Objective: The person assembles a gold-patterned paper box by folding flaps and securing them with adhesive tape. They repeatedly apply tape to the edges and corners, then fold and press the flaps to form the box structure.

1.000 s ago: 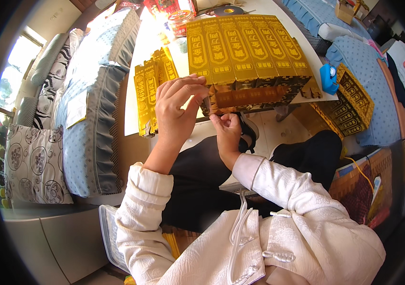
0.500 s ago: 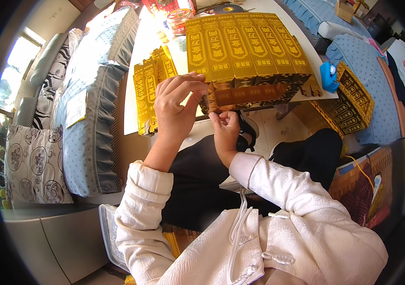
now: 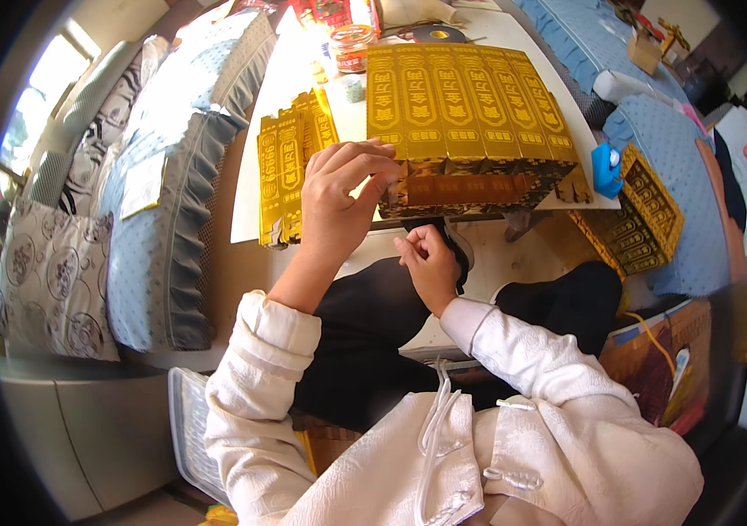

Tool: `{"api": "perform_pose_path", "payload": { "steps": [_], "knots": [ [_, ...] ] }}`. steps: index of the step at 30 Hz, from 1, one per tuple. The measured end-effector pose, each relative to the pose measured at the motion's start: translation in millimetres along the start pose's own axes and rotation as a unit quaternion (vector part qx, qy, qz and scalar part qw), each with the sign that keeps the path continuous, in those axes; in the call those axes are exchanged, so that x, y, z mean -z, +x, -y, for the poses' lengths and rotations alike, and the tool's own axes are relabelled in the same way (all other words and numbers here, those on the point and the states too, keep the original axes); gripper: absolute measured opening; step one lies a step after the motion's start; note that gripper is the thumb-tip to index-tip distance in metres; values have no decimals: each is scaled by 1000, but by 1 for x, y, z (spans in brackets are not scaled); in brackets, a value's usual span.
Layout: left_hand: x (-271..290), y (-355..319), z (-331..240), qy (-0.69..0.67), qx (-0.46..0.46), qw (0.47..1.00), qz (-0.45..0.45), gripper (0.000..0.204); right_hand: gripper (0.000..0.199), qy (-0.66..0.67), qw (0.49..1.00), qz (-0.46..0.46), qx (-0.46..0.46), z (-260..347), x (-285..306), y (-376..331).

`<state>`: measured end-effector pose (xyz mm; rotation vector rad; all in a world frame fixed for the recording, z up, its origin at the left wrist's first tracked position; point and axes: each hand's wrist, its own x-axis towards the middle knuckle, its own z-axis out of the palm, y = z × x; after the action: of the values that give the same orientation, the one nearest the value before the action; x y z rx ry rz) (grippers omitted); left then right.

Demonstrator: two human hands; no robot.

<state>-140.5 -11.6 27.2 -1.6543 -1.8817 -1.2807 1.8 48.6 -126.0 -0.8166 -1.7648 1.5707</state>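
A large gold cardboard box (image 3: pixel 470 101) with a patterned, panelled top lies near the front edge of the white table, its front side open and showing a reddish-brown inside. At its left front corner, my left hand (image 3: pixel 338 197) grips the cardboard edge between thumb and fingers. The fingertips there are partly hidden. Just below that corner and apart from the box is my right hand (image 3: pixel 430 267), its fingers curled in toward the thumb. Whether anything small sits in that right hand cannot be seen.
Flat gold cardboard pieces (image 3: pixel 281 180) lie on the table's left. Behind them stand a red-labelled jar (image 3: pixel 352 48) and a black tape roll (image 3: pixel 440 33). A blue tape dispenser (image 3: pixel 606 168) sits at the right edge, near another gold box (image 3: pixel 641 215). Blue-covered sofas (image 3: pixel 172 175) flank the table.
My right hand has come down and away from the box's corner, its fingers curling. My left hand stays at the corner. The view has shifted slightly.
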Motion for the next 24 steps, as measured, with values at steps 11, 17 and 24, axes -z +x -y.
{"api": "perform_pose_path", "payload": {
  "steps": [11, 17, 24],
  "knots": [
    [3, -2, -3, -25, -16, 1000, -7, 11, 28, -295, 878, -34, 376, 35, 37, 49],
    [0, -3, 4, -29, -36, 999, -29, 10, 21, -312, 861, -53, 398, 32, 35, 54],
    [0, -5, 6, -24, -50, 998, -34, 9, 14, -309, 846, -72, 429, 24, 34, 56]
  ]
}}
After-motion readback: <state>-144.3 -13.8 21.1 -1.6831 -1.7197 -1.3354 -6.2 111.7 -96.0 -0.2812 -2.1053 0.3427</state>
